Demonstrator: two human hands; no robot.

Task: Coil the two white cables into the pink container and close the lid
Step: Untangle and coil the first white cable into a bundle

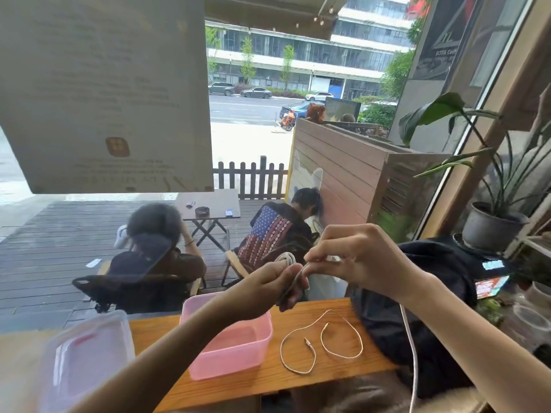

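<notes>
Gripping a half-hidden coil of white cable (286, 259), the left hand (268, 286) fed from the pinching right hand (354, 257); its tail ran off-frame. The second cable (322, 342) lay beside the open pink container (229, 338), the clear lid (86, 359) left.

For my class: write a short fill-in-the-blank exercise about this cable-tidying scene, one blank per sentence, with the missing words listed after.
1. The pink container on the wooden table stands open, with its ____ lying off to its left.
2. Both the left hand and the right hand are raised, winding one white ____.
3. The second cable lies loose on the table, to the ____ of the container.
4. Inside, the container holds ____ cables.

Missing words: lid; cable; right; no
</notes>
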